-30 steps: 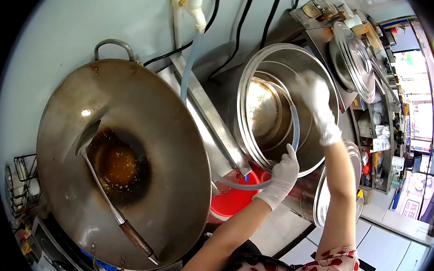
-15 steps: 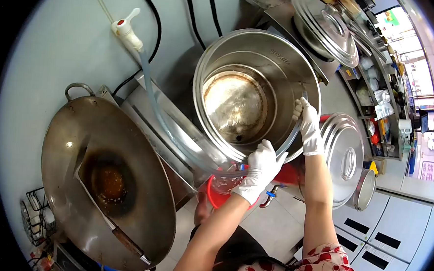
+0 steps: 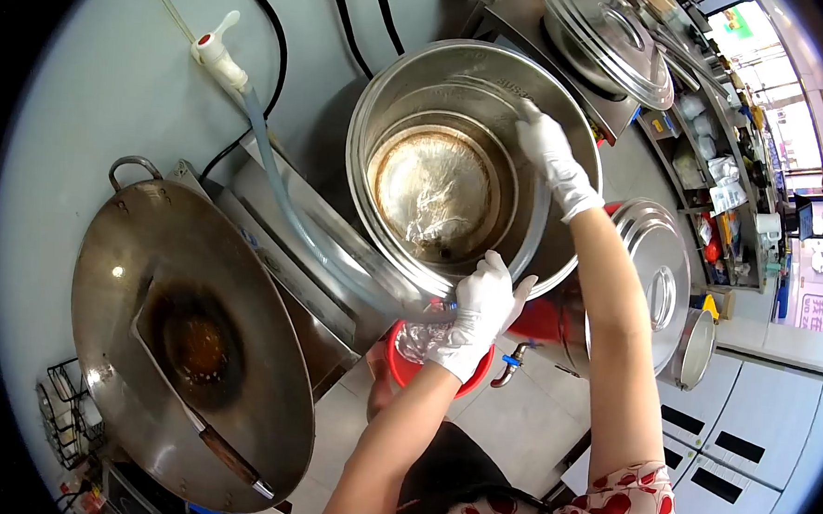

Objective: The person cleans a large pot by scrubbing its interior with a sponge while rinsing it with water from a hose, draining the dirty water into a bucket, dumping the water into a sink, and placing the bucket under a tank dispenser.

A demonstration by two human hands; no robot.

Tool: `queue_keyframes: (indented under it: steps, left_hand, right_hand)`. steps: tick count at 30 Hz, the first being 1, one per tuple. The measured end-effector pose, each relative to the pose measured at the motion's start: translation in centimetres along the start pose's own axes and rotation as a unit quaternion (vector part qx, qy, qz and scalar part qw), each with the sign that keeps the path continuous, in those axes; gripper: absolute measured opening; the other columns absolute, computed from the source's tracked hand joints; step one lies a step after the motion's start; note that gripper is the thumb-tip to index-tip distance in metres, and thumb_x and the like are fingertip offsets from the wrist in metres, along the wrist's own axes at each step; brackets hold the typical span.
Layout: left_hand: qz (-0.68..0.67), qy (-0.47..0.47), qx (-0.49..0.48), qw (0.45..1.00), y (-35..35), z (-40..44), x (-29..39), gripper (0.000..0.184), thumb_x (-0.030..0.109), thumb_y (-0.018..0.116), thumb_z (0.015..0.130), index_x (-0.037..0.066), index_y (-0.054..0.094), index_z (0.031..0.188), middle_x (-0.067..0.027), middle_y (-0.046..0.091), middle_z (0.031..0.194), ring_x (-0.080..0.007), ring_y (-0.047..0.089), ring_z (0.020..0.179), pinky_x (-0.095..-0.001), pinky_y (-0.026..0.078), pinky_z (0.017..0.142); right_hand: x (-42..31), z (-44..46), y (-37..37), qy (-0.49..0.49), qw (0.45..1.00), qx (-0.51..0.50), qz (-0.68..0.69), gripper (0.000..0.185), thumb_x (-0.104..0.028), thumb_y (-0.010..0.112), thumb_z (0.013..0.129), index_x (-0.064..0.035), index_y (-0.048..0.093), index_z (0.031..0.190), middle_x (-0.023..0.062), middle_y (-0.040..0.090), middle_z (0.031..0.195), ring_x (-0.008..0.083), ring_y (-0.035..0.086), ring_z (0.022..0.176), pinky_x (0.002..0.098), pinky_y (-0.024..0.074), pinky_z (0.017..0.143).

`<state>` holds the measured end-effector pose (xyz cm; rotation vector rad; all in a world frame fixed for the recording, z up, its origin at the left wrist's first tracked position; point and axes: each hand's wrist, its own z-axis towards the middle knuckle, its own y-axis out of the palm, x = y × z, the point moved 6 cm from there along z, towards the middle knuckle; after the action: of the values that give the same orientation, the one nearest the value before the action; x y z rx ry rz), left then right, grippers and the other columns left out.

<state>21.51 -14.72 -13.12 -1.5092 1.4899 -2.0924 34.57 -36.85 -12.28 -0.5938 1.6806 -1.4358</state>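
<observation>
A flexible hose (image 3: 288, 209) runs from the white wall tap (image 3: 219, 56), past the metal ledge (image 3: 322, 276), to the left hand (image 3: 485, 303), then curves over the near rim into the deep steel pot (image 3: 420, 94). The left hand, in a white glove, is at the pot rim; its fingers are folded over the hose and its thumb stands apart from them. The far side of this grip is hidden. The right hand (image 3: 549, 154), also gloved, is over the pot opening toward the right inner wall. Its fingers are bent in around the hose near the free end; the fingertips are blurred, so their exact closure cannot be read. The pot floor shows bright reflections, a brown-stained edge and a dark round spot on the near side. To the left of the pot, a wide wok (image 3: 271, 361) contains brown liquid and a ladle (image 3: 231, 458) with a wooden handle. A red bucket (image 3: 473, 379) is below the left wrist. A lidded steel pot (image 3: 636, 269) is beside the right forearm.
</observation>
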Motion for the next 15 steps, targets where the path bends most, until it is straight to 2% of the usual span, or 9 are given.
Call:
queue_keyframes:
  steps: [1, 2, 3, 4, 8, 9, 11, 15]
  left_hand:
    - [0.014, 0.001, -0.003, 1.000, 0.2, -0.1, 0.1, 0.059, 0.057, 0.062, 0.077, 0.000, 0.047, 0.082, -0.0118, 0.058, 0.063, -0.0275, 0.063, 0.053, -0.0334, 0.051, 0.046]
    - [0.010, 0.002, -0.004, 1.000, 0.3, -0.1, 0.0, 0.059, 0.057, 0.061, 0.077, 0.000, 0.047, 0.082, -0.0117, 0.058, 0.064, -0.0275, 0.063, 0.053, -0.0333, 0.051, 0.046]
    - [0.007, 0.005, -0.006, 1.000, 0.3, -0.1, 0.0, 0.059, 0.057, 0.061, 0.077, 0.000, 0.047, 0.082, -0.0115, 0.058, 0.064, -0.0274, 0.063, 0.053, -0.0332, 0.051, 0.047]
    - [0.005, 0.008, -0.008, 1.000, 0.4, -0.1, 0.0, 0.059, 0.057, 0.061, 0.077, 0.000, 0.047, 0.082, -0.0113, 0.058, 0.064, -0.0274, 0.063, 0.053, -0.0331, 0.051, 0.047]
    - [-0.008, 0.027, -0.021, 0.999, 0.4, -0.2, -0.1, 0.062, 0.060, 0.058, 0.077, -0.001, 0.047, 0.085, -0.0108, 0.058, 0.065, -0.0265, 0.063, 0.054, -0.0330, 0.051, 0.046]
    - [-0.004, 0.030, -0.018, 0.999, 0.3, -0.3, -0.1, 0.063, 0.061, 0.058, 0.077, -0.001, 0.047, 0.087, -0.0098, 0.058, 0.065, -0.0253, 0.063, 0.053, -0.0326, 0.051, 0.046]
    - [0.012, 0.035, -0.012, 0.999, 0.3, -0.2, -0.1, 0.063, 0.060, 0.059, 0.077, -0.001, 0.048, 0.088, -0.0091, 0.057, 0.065, -0.0241, 0.062, 0.053, -0.0321, 0.050, 0.045]
    - [0.027, 0.040, -0.002, 0.999, 0.9, -0.3, 0.0, 0.063, 0.059, 0.060, 0.076, -0.001, 0.048, 0.088, -0.0079, 0.056, 0.064, -0.0225, 0.062, 0.051, -0.0314, 0.050, 0.044]
  right_hand:
    - [1.2, -0.3, -1.1, 0.033, 0.997, -0.022, -0.071, 0.040, -0.021, 0.045, 0.088, -0.0107, 0.050, 0.127, 0.0217, 0.064, 0.101, 0.0356, 0.061, 0.097, 0.0411, 0.0492, 0.084]
    - [2.7, -0.2, -1.4, 0.048, 0.989, -0.035, -0.137, 0.034, -0.019, 0.045, 0.088, -0.0087, 0.057, 0.118, 0.0200, 0.065, 0.098, 0.0343, 0.063, 0.095, 0.0411, 0.0499, 0.082]
    - [4.6, -0.5, -1.6, 0.075, 0.971, -0.072, -0.214, 0.029, -0.017, 0.045, 0.087, -0.0068, 0.066, 0.104, 0.0193, 0.066, 0.096, 0.0329, 0.064, 0.093, 0.0399, 0.0504, 0.081]
    - [5.1, -1.7, -2.2, 0.039, 0.964, -0.102, -0.243, 0.027, -0.015, 0.046, 0.084, -0.0062, 0.070, 0.090, 0.0194, 0.066, 0.095, 0.0318, 0.065, 0.092, 0.0381, 0.0508, 0.081]
    - [8.8, -4.0, 0.8, 0.004, 0.929, -0.201, -0.312, 0.025, -0.015, 0.048, 0.083, -0.0061, 0.070, 0.092, 0.0164, 0.067, 0.098, 0.0314, 0.064, 0.094, 0.0371, 0.0508, 0.081]
    - [9.3, -3.8, 1.6, 0.020, 0.932, -0.207, -0.297, 0.026, -0.015, 0.048, 0.083, -0.0061, 0.070, 0.093, 0.0157, 0.067, 0.098, 0.0313, 0.064, 0.095, 0.0372, 0.0508, 0.081]
    - [9.9, -3.4, 2.5, 0.053, 0.937, -0.217, -0.268, 0.026, -0.016, 0.048, 0.084, -0.0060, 0.070, 0.094, 0.0144, 0.067, 0.098, 0.0312, 0.064, 0.096, 0.0374, 0.0509, 0.081]
    - [7.7, -1.1, 3.8, 0.063, 0.959, -0.158, -0.225, 0.025, -0.018, 0.050, 0.085, -0.0068, 0.070, 0.096, 0.0149, 0.066, 0.101, 0.0313, 0.064, 0.097, 0.0383, 0.0513, 0.081]
